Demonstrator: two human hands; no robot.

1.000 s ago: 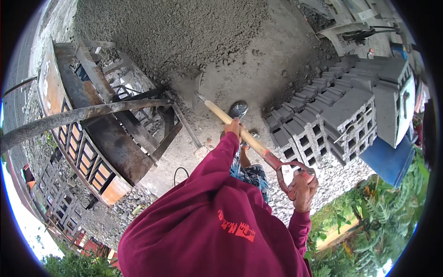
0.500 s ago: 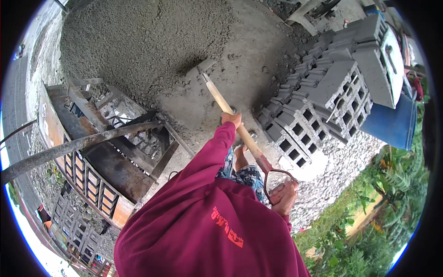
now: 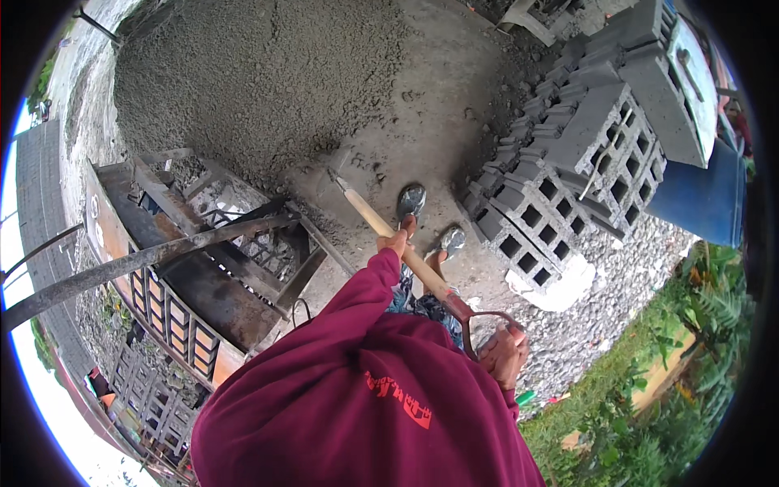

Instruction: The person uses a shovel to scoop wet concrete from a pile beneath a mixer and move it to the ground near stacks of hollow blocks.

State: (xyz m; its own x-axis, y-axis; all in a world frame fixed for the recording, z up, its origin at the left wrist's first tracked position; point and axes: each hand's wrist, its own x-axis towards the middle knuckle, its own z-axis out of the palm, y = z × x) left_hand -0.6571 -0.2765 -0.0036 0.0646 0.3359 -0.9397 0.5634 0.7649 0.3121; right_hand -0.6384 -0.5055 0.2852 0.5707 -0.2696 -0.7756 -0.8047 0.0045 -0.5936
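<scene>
A shovel (image 3: 367,213) with a pale wooden shaft and a reddish D-shaped handle slants across in front of me. My left hand (image 3: 393,243) is wrapped round the middle of its shaft. At the near end, my right hand (image 3: 504,355) grips the D-handle. The blade end points toward the near edge of a broad heap of wet grey concrete mix (image 3: 268,81); little of the blade itself shows. My two shod feet (image 3: 411,200) stand on the concrete floor just right of the shaft.
On the left stands a rusty metal block-moulding frame (image 3: 211,284) with a long bar (image 3: 146,261) reaching out. Stacked grey hollow blocks (image 3: 542,219) rise on the right, beside a blue drum (image 3: 702,199). Gravel (image 3: 629,280) and green plants (image 3: 682,390) lie beyond them.
The shovel blade has come back toward me from the heap's edge, and both hands keep their hold. My feet show more fully now, and the view has shifted slightly.
</scene>
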